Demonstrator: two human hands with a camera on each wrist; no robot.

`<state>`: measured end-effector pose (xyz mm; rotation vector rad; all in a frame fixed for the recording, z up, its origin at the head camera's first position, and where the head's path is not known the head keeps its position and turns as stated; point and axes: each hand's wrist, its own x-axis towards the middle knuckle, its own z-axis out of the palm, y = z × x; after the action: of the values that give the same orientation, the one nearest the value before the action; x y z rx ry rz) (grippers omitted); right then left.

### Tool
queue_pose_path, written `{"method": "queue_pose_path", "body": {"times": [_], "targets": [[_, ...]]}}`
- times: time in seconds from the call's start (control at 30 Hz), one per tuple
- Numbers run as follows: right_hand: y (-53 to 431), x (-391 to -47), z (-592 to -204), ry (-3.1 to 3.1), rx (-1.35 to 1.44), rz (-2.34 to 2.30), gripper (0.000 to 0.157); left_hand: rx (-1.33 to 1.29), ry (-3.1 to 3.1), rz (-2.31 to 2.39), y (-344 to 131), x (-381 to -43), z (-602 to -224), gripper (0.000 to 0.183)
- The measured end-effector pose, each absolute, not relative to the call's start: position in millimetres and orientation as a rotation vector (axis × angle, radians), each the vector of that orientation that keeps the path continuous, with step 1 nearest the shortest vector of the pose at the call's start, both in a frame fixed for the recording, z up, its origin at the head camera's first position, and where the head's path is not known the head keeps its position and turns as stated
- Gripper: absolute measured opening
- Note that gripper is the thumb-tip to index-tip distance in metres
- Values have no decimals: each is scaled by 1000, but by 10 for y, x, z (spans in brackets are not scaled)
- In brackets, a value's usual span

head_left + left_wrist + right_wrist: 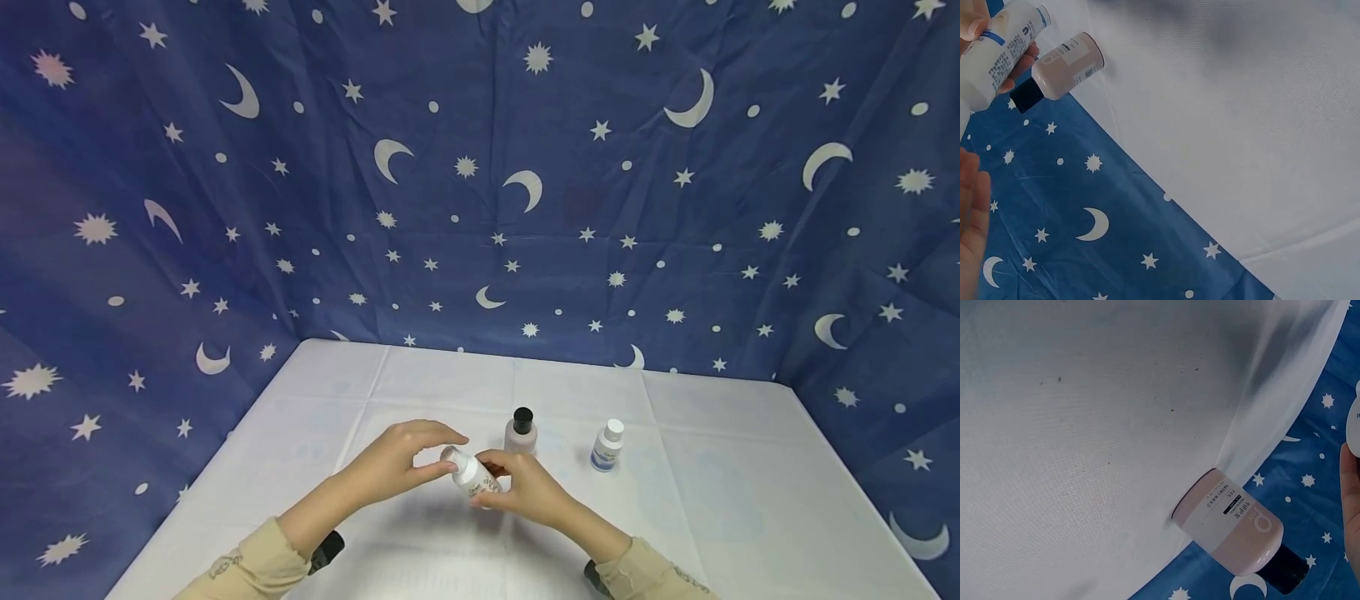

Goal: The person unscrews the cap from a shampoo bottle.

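Note:
My right hand grips a white bottle with printing on its side, held tilted above the table. The bottle's white cap end points up and left toward my left hand. There the thumb lies at the cap while the other fingers arch over it, with a gap showing beneath them. In the left wrist view the bottle shows small text and a blue band, and the left fingers are apart from it. Behind my right hand stands a pale pink bottle with a black cap.
A small white bottle with a blue label stands upright to the right. The table has a white cloth with fold creases. Blue fabric with moons and stars hangs behind and along the sides.

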<state>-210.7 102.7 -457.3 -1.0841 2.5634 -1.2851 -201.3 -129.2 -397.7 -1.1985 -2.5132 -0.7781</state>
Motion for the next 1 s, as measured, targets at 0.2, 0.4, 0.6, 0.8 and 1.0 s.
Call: {"method": "queue_pose_path", "body": {"times": [0.2, 0.4, 0.6, 0.8, 1.0], "targets": [[1036, -2109, -4566, 2563, -1061, -1292, 43, -1324, -2405, -656, -1292, -2000, -3956, 39], [1037, -2105, -4564, 2558, -1047, -1298, 44, -1349, -2400, -633, -1305, -2032, -3979, 36], [1037, -2110, -4562, 2552, -1047, -1314, 43, -1326, -2432, -625, -1300, -2055, -3974, 27], [1035, -2113, -4558, 2548, -1047, -1321, 42, -1220, -2513, -662, -1295, -2067, -3981, 26], [1027, -2113, -4561, 2547, -1051, -1320, 42, -1114, -2562, -721, -1277, -2065, -3997, 23]]}}
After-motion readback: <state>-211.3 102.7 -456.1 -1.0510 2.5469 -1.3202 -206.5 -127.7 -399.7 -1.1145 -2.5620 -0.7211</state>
